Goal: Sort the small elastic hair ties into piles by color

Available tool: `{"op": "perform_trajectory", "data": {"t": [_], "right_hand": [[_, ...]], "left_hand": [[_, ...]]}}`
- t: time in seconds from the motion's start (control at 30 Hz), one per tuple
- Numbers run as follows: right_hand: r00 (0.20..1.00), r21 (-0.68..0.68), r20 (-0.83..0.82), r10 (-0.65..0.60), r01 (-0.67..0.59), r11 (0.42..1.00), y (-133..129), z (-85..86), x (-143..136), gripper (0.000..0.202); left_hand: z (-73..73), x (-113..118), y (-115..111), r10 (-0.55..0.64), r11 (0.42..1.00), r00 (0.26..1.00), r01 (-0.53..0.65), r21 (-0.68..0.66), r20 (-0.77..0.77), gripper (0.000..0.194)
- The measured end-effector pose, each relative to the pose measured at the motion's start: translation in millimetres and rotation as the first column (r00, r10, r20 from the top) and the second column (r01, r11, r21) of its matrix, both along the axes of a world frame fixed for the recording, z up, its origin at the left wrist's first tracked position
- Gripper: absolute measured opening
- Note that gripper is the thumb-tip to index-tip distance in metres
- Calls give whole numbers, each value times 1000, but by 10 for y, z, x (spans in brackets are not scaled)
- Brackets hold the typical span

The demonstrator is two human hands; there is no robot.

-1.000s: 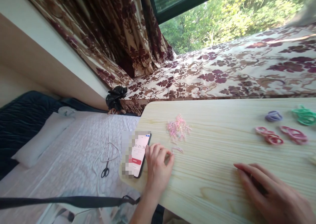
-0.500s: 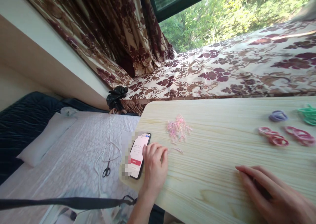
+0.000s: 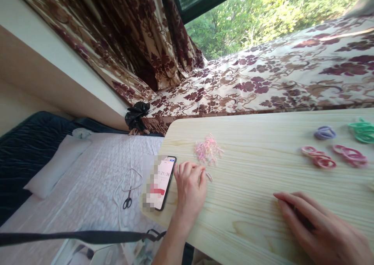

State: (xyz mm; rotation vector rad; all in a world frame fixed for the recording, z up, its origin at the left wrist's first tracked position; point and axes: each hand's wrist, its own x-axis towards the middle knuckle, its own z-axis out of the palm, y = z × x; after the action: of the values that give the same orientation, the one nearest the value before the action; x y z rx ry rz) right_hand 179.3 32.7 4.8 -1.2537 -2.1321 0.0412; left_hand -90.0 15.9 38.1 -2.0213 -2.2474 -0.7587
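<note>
On the table (image 3: 248, 187), toward its left end: pile of pink strands (image 3: 208, 150); one loose strand (image 3: 209, 176) just beside the left hand (image 3: 191, 181). Fingers curled; can't tell whether gripping. Strands probably light, soft; best pinched at one end. Right hand (image 3: 320, 228): fingertips close together, grip unclear. Top pale wood-grain; floral sill (image 3: 242, 82) behind, bed (image 3: 87, 171) left.

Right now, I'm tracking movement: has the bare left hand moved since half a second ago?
Yes: the bare left hand has shifted right, away from the black-edged rectangular smartphone.
</note>
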Motion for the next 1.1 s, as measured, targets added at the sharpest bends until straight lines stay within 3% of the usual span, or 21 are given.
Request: {"op": "perform_trajectory", "data": {"t": [0.23, 0.77, 1.1], "right_hand": [[1000, -92, -17, 16, -17, 996, -21, -30, 26, 25], [999, -82, -29, -23, 21, 996, -24, 13, -16, 29], [999, -108, -29, -20, 17, 994, -30, 50, -11, 26]], "left_hand": [[11, 132, 101, -40, 999, 996, 38, -33, -76, 25], [66, 17, -119, -36, 999, 999, 35, -32, -5, 16], [121, 41, -243, -116, 991, 993, 117, -66, 30, 14]]}}
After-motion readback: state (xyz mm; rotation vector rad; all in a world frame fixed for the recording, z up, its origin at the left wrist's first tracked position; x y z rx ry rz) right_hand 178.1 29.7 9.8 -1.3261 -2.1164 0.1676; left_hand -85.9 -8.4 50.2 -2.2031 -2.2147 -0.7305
